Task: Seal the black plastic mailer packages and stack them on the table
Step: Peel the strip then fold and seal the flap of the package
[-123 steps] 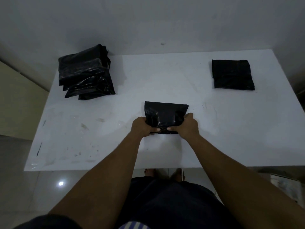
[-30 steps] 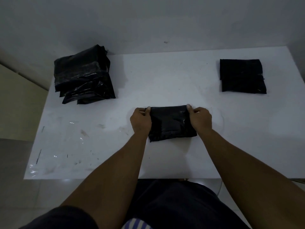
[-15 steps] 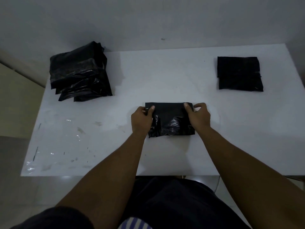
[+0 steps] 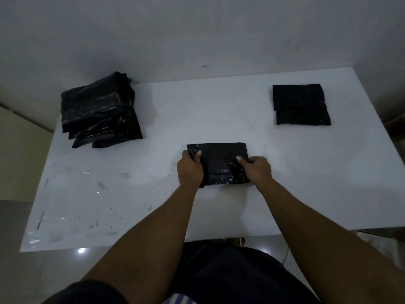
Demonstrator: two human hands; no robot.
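Mailer [image 4: 221,156] edges — under left hand [image 4: 190,170], right hand [image 4: 256,170]

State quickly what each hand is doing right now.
Left hand: holding the black mailer by its left edge.
Right hand: holding its right edge.

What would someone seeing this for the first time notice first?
The left hand and right hand hold a black mailer at the near middle of the white table. A messy heap of black mailers sits far left, a neat flat stack far right.
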